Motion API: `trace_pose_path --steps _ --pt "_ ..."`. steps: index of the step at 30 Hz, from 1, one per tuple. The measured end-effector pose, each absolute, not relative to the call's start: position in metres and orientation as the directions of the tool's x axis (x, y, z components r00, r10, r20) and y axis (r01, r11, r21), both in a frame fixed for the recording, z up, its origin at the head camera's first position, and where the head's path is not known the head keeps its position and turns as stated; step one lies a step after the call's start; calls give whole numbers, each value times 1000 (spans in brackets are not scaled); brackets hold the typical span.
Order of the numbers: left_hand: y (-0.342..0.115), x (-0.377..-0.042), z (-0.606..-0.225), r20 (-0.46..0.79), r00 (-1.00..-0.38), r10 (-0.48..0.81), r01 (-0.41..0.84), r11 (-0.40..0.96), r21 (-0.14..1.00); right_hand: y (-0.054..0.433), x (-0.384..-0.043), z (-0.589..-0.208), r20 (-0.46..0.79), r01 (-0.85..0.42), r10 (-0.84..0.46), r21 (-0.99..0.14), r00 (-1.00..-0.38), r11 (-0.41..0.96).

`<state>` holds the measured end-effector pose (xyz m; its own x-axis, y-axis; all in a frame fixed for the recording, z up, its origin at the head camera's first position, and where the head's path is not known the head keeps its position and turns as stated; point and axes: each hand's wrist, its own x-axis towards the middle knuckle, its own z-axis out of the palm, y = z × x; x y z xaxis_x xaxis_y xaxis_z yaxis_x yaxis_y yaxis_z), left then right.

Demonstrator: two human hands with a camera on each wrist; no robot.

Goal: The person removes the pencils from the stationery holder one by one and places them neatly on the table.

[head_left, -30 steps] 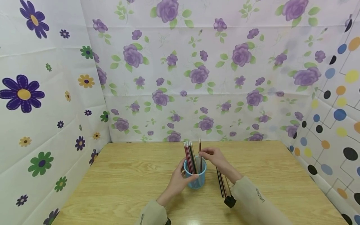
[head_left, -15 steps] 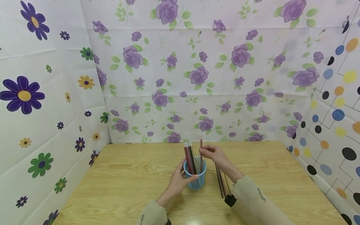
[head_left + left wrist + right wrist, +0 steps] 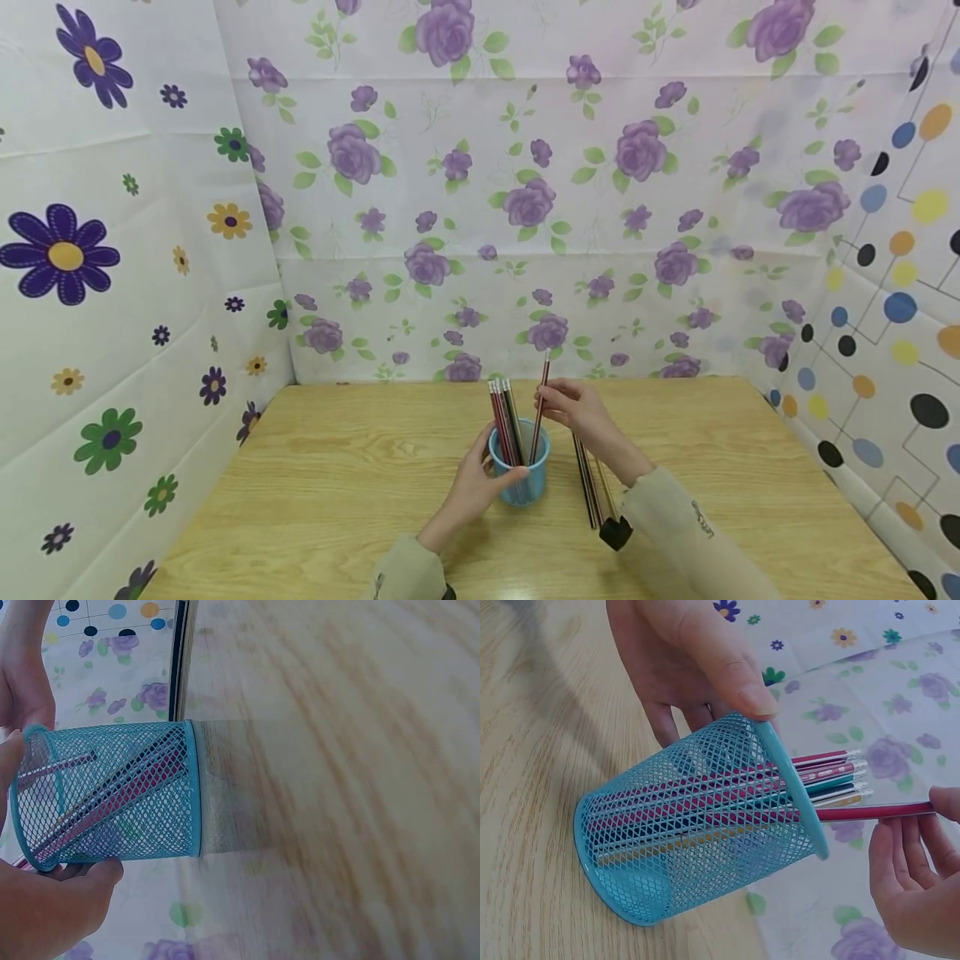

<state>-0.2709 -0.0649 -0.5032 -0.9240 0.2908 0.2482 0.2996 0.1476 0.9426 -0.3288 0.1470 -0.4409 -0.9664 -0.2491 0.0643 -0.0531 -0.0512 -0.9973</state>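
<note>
In the lower middle of the head view, a light-blue wire-mesh pencil cup (image 3: 538, 483) stands upright on a light wood-grain surface (image 3: 360, 467). The left hand (image 3: 472, 483) comes from the lower edge of the frame and has its grip round the cup's upper part, the thumb at the near rim and the fingers about the left side. The right hand (image 3: 577, 408), just right of and above the cup, has its grip pinched on a slim dark-red pencil with a pale end (image 3: 537, 423). This pencil leans to the right, its pale end upward; the left wrist view shows its lower end inside the cup, short of the base. A bundle of red, dark and gold pencils with white-and-silver ends (image 3: 501, 414) leans toward the left of the rim. Right of the cup, loose black and gold pencils (image 3: 585, 483) lie on the surface, partly beneath the right forearm, with a small black block-like object (image 3: 615, 533) at their lower ends by the beige right sleeve (image 3: 675, 525). White cloth with purple roses (image 3: 528, 200) fills the upper middle of the frame, daisy-patterned cloth (image 3: 150, 208) the left, and cloth with coloured dots (image 3: 885, 350) the right.
</note>
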Motion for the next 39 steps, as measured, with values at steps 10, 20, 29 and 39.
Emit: trace_pose_path --steps 10,20,29,39 --pt "-65 -271 -504 241 -926 291 294 156 943 151 -331 -440 35 -1 -230 -990 -972 -144" --pt "-64 -271 -503 234 -930 285 287 159 945 157 -331 -441 22 18 -223 -985 -974 -173" --pt "-65 -272 -504 238 -927 289 291 155 944 160 -331 -436 2 39 -175 -973 -985 -227" --pt "-65 -270 -504 244 -924 295 295 142 945 164 -329 -434 2 45 -157 -955 -988 -294"
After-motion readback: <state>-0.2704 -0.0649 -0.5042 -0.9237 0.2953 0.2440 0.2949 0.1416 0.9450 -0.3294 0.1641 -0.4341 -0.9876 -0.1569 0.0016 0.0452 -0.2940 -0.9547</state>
